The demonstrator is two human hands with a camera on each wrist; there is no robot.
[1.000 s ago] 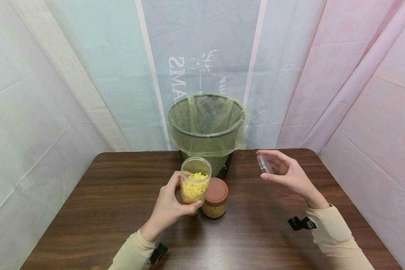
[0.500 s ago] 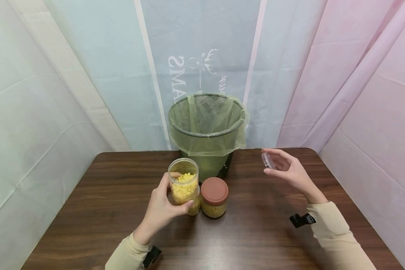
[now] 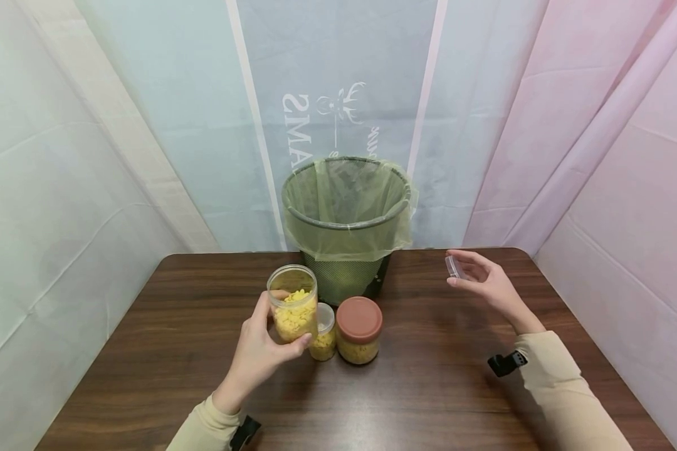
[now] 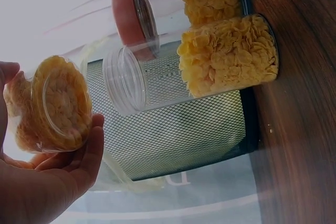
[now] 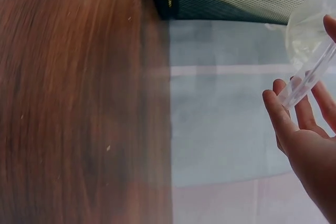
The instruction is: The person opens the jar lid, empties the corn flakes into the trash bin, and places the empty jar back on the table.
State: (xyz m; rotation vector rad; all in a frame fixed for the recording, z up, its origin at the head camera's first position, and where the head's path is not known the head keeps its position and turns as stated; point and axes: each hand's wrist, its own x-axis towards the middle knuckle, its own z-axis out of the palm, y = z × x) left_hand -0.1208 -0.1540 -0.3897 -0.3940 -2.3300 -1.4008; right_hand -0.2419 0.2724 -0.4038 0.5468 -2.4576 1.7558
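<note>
My left hand (image 3: 259,347) grips an uncovered clear plastic jar (image 3: 294,307) partly filled with yellow cornflakes, raised above the table; the left wrist view shows the base of this jar (image 4: 65,103). Off to the right, my right hand (image 3: 493,285) holds a clear lid (image 3: 454,267) by its edge between thumb and fingers, in the air. In the right wrist view the lid (image 5: 307,74) appears nearly edge-on. A smaller clear-lidded jar of cornflakes (image 3: 323,341) stands just right of the held jar. Beside it stands a jar with a reddish-brown lid (image 3: 359,329), also containing flakes.
Behind the jars stands a mesh bin (image 3: 344,282) lined with a pale green bag (image 3: 346,244), its mouth facing up. The dark wooden table (image 3: 429,388) ends at a rear edge, with fabric curtains (image 3: 192,125) around it.
My left hand has moved left with the uncovered jar, bringing the small clear-lidded jar into view. My right hand has shifted slightly right with the lid.
</note>
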